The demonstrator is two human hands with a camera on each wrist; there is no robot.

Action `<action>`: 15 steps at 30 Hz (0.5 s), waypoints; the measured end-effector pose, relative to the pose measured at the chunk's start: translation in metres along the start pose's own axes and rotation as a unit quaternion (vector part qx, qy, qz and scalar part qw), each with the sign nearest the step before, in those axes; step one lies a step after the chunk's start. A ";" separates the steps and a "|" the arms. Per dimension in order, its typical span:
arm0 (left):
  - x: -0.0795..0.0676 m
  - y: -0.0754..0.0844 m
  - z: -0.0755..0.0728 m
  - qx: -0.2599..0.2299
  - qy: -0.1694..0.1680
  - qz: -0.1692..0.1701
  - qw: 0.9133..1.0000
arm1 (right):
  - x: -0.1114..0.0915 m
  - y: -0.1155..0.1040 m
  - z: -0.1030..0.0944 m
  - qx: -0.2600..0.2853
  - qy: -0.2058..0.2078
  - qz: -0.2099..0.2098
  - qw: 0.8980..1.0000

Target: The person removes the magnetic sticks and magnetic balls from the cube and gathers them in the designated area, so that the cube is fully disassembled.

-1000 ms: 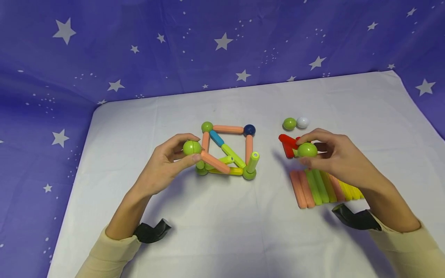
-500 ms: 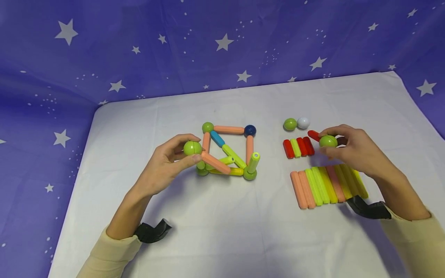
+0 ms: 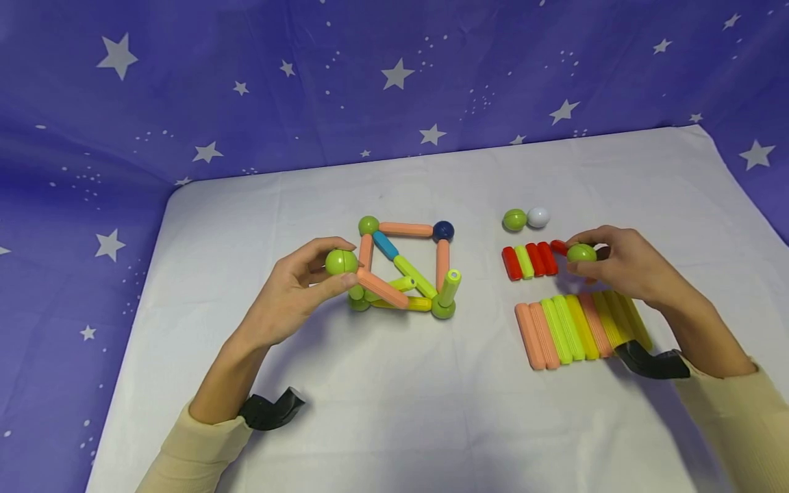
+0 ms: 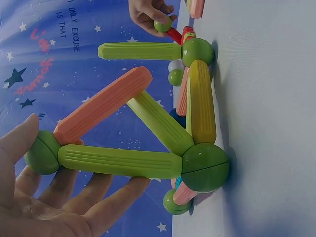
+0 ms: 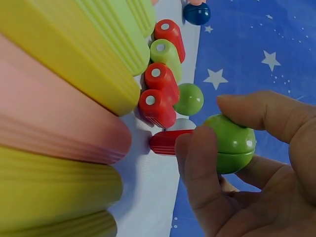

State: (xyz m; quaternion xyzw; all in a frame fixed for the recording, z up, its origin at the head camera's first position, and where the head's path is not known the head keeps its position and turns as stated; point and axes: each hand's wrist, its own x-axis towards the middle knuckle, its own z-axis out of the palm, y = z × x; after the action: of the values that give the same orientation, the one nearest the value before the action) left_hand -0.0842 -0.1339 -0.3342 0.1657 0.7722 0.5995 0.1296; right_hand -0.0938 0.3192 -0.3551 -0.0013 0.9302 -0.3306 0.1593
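My left hand pinches a green ball atop an upright light-green stick of a ball-and-stick frame. From that ball a salmon stick slants to the right; its far end meets a light-green stick in the left wrist view. The frame's base is a four-sided outline with a blue stick in its diagonal. My right hand pinches another green ball, with a short red stick joined to it. This stick's free end points down beside a row of short sticks.
Longer salmon, lime and yellow sticks lie side by side at the near right, below my right wrist. Behind the short row sit a loose green ball and a white ball. A starred purple cloth hangs behind the table.
My right hand has moved right with the ball and red stick, uncovering the row of short sticks. Since half a second ago, the stick has come nearer the row's right end. My left hand stays put.
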 end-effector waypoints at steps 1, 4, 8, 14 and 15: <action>0.000 0.000 0.000 0.000 0.000 0.000 1.000 | 0.000 0.000 0.000 0.000 -0.003 0.001 1.000; 0.000 0.000 0.000 -0.001 0.001 -0.002 1.000 | 0.002 0.001 -0.001 -0.008 -0.017 0.007 1.000; 0.000 -0.001 0.000 -0.003 0.001 -0.002 1.000 | 0.003 0.004 0.000 -0.030 -0.035 0.015 0.999; 0.000 -0.001 -0.001 -0.002 -0.001 -0.004 1.000 | 0.004 0.008 -0.001 -0.032 -0.032 0.022 0.999; 0.000 -0.001 -0.001 -0.002 0.000 -0.003 1.000 | 0.004 0.008 -0.001 -0.031 -0.028 0.020 0.999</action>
State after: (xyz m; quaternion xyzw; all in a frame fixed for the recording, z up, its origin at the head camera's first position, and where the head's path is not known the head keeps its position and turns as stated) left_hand -0.0847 -0.1348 -0.3352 0.1634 0.7715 0.6006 0.1321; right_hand -0.0969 0.3257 -0.3598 0.0029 0.9351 -0.2984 0.1913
